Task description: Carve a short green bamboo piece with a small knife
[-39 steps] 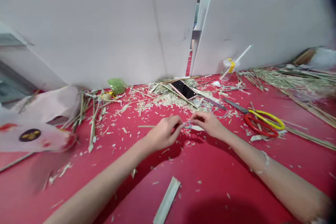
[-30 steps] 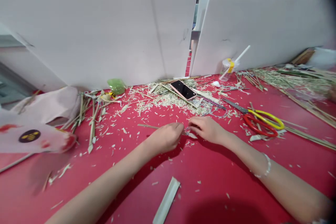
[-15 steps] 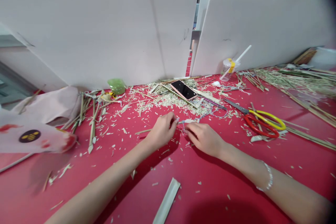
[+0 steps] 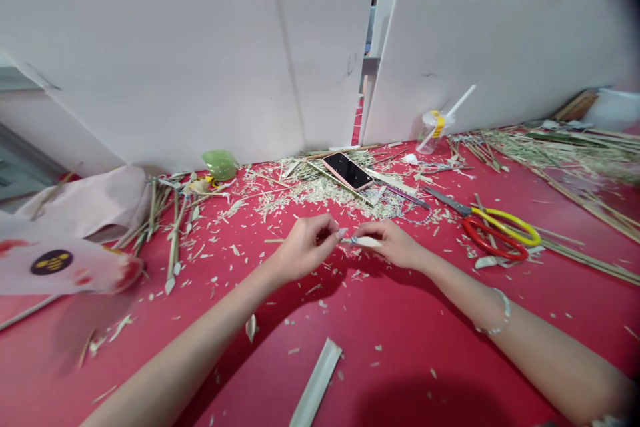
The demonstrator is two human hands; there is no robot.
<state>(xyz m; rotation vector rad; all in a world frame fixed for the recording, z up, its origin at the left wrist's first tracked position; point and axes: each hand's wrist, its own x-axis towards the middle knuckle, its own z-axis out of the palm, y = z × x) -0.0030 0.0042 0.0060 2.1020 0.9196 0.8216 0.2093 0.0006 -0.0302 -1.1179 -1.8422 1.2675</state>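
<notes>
My left hand is closed, pinching a thin stick whose end sticks out to the left of the fingers. Just right of the fingertips, a blue-and-white string is wrapped round the stick's joint with a pale pointed tip. That tip lies level, in front of the fingers of my right hand. My right hand's fingers are bent inward at the string, partly hidden behind the tip. Both hands are just above the red tabletop.
Beyond my hands a phone rests on shavings. Scissors with red and yellow handles lie to the right, near a plastic cup. Bundled sticks and a printed bag are left. A flat pale strip lies in front. White boards stand behind.
My right hand has turned and lifted slightly, its fingers now behind the pale tip. The tip now shows clearly between my hands. My left hand keeps its pinch on the stick.
</notes>
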